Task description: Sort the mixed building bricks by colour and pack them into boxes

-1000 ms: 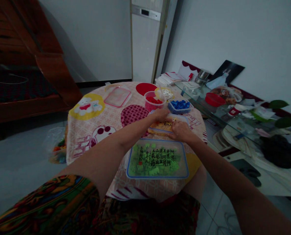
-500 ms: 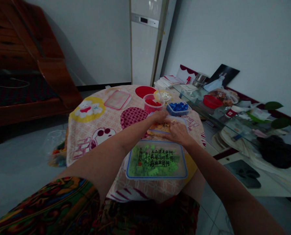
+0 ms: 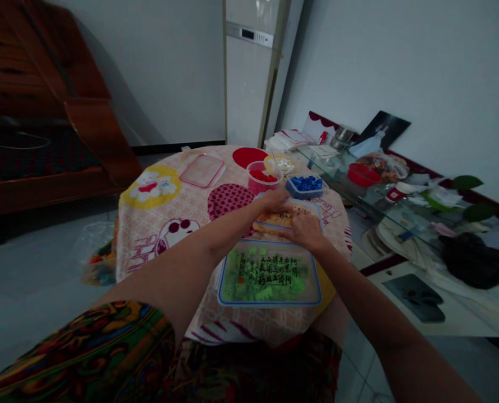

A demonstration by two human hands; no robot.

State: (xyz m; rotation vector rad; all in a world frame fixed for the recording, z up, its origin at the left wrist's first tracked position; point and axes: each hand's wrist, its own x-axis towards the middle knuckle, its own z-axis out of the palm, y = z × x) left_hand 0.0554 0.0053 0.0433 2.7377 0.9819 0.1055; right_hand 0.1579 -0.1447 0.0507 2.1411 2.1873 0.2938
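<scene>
A lidded plastic box [image 3: 270, 225] with a blue-edged clear lid and orange-yellow pieces inside lies across the middle of the table. My left hand [image 3: 275, 199] grips its far side, fingers bent over the lid. On its right part rests my right hand [image 3: 306, 227], fingers curled against the lid; some fingertips are hidden. Nearer to me is a larger lidded box [image 3: 270, 274] holding green pieces, with black writing on top. Just beyond my hands stand an open tub of blue pieces [image 3: 306, 183] and a round pink tub [image 3: 262, 184] with red pieces.
A loose red-rimmed lid [image 3: 201, 170] lies on the patterned tablecloth [image 3: 190, 201]. White pieces [image 3: 283, 165] sit at the back. A cluttered glass shelf [image 3: 358, 196] runs along the right, with a red bowl [image 3: 363, 174]. A wooden sofa [image 3: 89, 140] stands left.
Both hands stay on the box with orange-yellow pieces, almost unmoved. The view has shifted very slightly; nothing else visibly differs.
</scene>
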